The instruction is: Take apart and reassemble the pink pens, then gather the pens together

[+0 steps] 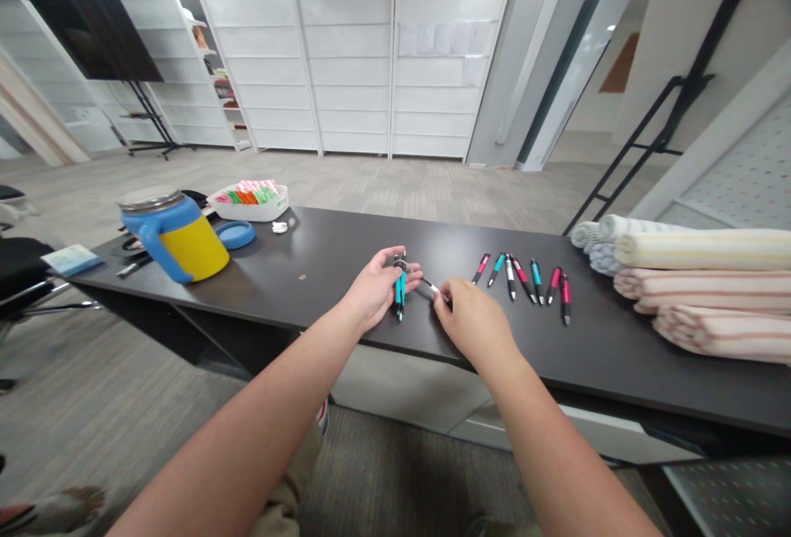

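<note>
Teal-and-black pens are held together by my left hand, points toward me, its fingers partly curled around them; how many there are I cannot tell. A thin loop, perhaps a band, shows near their upper end. Pinched in my right hand is a white-and-dark pen, its far end reaching toward the left fingers. To the right of that hand, several loose pens lie in a rough row, among them a pink pen, a teal pen and a white-and-black pen.
Rolled striped towels are stacked at the table's right end. On the left stand a yellow-and-blue mug, a blue lid and a white basket of colourful packets. A crumpled white bit lies on the dark table.
</note>
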Available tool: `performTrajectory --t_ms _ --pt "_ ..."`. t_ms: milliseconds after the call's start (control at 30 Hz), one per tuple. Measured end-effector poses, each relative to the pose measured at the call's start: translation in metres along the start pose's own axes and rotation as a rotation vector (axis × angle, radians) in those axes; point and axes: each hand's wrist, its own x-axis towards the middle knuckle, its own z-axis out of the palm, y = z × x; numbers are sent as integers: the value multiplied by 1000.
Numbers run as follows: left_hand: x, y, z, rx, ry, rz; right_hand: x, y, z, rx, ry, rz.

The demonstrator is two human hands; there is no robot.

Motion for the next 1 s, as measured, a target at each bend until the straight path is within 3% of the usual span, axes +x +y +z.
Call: performTrajectory --t_ms 433,567,733,867,1000 --pt "4 0 -2 -85 42 -10 0 7 -1 5 210 126" --pt "5 0 -4 -58 -2 -36 1 6 -6 199 176 101" --pt "3 2 -5 -57 -41 -70 1 2 -13 407 324 100" --pt "2 4 -5 -69 -33 -90 2 1 -10 765 263 226" --pt "1 5 -5 -77 -46 -107 5 3 -1 1059 244 210"
